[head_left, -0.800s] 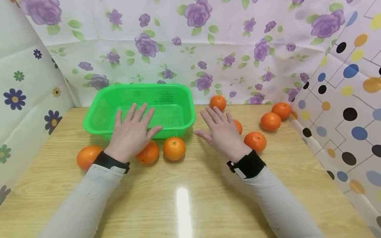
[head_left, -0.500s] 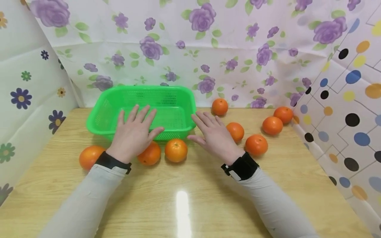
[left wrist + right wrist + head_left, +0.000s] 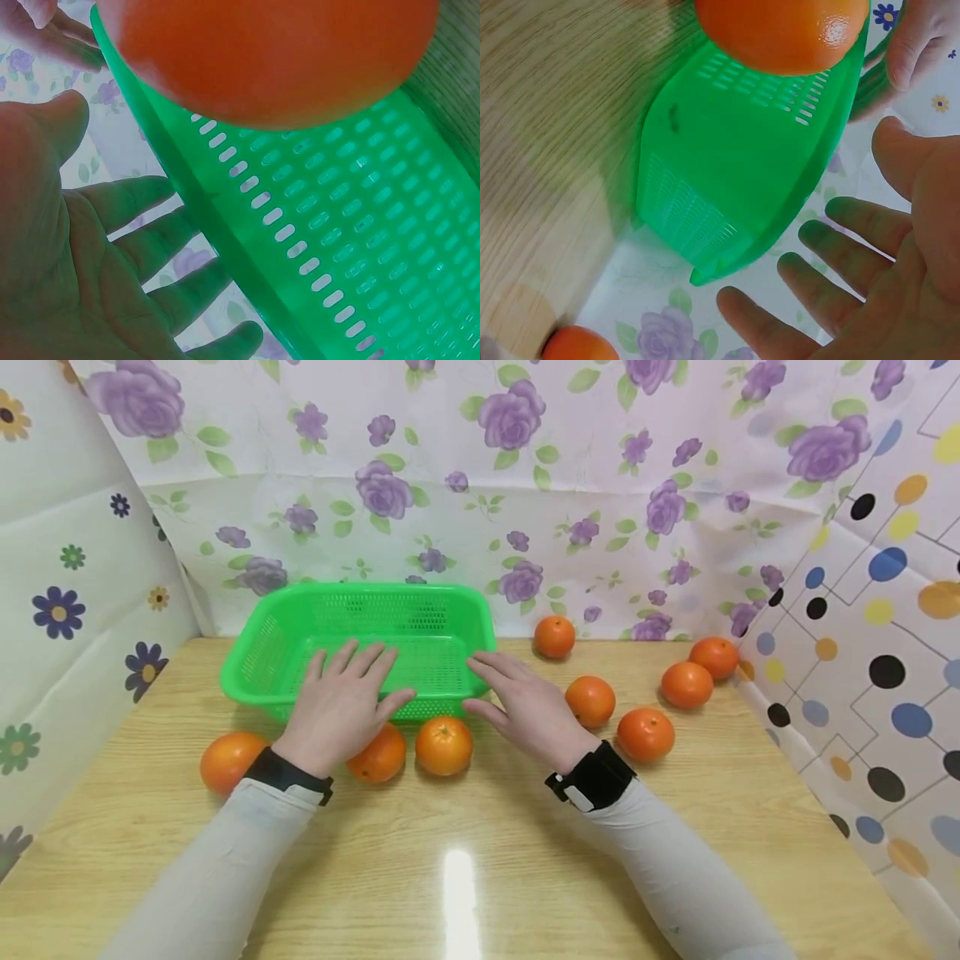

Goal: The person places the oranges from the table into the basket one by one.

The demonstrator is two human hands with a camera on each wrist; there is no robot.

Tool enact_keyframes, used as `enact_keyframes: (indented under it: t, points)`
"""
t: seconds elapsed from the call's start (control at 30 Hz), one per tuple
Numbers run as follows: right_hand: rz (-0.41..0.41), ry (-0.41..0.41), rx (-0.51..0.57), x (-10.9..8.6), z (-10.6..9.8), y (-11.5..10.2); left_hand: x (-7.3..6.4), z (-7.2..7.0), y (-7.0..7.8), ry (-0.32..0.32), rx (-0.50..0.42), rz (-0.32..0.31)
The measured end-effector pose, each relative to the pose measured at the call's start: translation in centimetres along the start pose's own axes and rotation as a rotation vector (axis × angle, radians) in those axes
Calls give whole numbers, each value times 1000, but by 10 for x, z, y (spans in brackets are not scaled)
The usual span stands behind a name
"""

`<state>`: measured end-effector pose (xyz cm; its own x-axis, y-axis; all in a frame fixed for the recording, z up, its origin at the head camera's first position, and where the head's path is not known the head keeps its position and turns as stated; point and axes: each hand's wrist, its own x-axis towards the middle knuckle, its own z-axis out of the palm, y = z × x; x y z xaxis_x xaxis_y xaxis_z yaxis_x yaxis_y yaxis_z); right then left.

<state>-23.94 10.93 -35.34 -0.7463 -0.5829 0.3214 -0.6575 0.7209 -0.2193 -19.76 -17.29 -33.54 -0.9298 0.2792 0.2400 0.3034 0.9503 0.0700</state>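
The basket is smooth, shiny plastic. The oranges have glossy skin (one catches a white highlight). The counter is wood-grained, glossy enough to glare at six o'clock; the curtain at twelve o'clock looks like creased, matt cloth.

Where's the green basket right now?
In the head view, the green basket stands on the table, left of centre, with the purple-flowered cloth behind it and three oranges along its near side.
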Motion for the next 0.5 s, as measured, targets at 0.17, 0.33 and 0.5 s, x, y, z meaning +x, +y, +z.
enact_keyframes:
  t: [0.17,0.33,0.5]
  points:
    - [5,4,-16,4,4,1,0,1,0,4,-8,-1]
    - [23,-12,-40,8,10,3,-1,2,-1,19,1,17]
    - [16,-10,-55,10,13,2,-3,3,-1,62,11,57]
